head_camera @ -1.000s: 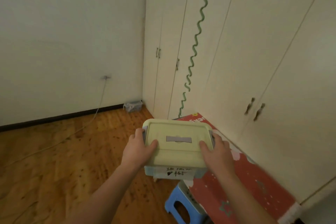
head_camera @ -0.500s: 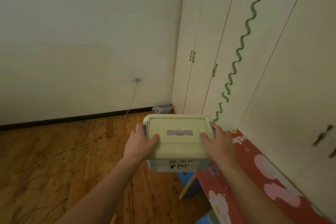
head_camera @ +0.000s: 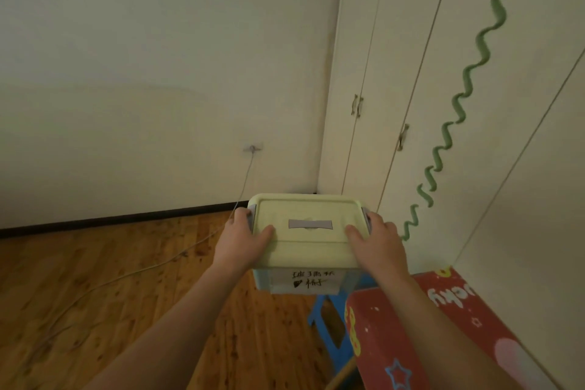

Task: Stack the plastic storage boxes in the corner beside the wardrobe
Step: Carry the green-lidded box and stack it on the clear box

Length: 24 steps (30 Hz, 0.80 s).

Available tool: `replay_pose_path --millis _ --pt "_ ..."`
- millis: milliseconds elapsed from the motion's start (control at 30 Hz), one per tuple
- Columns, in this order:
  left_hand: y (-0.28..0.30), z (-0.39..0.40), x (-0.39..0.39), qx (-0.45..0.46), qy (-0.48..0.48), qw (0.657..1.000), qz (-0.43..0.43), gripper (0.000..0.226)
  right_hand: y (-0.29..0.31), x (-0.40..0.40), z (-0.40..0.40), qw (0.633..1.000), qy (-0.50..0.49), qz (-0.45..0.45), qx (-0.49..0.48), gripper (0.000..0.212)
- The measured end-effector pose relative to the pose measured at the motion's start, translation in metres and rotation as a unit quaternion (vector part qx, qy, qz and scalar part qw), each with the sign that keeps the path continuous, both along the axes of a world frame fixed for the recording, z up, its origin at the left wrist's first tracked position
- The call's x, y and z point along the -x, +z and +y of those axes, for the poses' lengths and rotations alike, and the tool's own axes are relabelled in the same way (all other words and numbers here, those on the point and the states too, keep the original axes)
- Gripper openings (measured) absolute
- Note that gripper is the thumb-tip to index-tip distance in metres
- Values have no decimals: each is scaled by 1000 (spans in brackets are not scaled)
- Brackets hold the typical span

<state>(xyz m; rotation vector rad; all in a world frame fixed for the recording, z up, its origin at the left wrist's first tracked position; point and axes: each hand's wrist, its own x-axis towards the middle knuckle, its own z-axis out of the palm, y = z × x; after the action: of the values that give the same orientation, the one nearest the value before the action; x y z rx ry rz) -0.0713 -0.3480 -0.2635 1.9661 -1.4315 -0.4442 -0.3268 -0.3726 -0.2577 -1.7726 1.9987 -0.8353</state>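
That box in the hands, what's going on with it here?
A person is carrying a lidded plastic box, left hand and right hand each with a grip on one end, thumbs on the lid. It is held in the air above the wooden floor, facing the corner beside the wardrobe. A blue stool and a red mat sit below.

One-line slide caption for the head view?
Both hands, left and right, carry a lidded storage box toward the wardrobe corner.
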Motion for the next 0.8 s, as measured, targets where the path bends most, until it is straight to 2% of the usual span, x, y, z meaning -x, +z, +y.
replay_pose_path --millis 333,800 --pt "-25 -102 -35 -12 4 1000 18 65 -19 -36 -105 1000 12 17 -21 65" --pt "-22 -308 -123 -14 -63 996 62 65 -10 -110 -294 999 -18 32 -10 65"
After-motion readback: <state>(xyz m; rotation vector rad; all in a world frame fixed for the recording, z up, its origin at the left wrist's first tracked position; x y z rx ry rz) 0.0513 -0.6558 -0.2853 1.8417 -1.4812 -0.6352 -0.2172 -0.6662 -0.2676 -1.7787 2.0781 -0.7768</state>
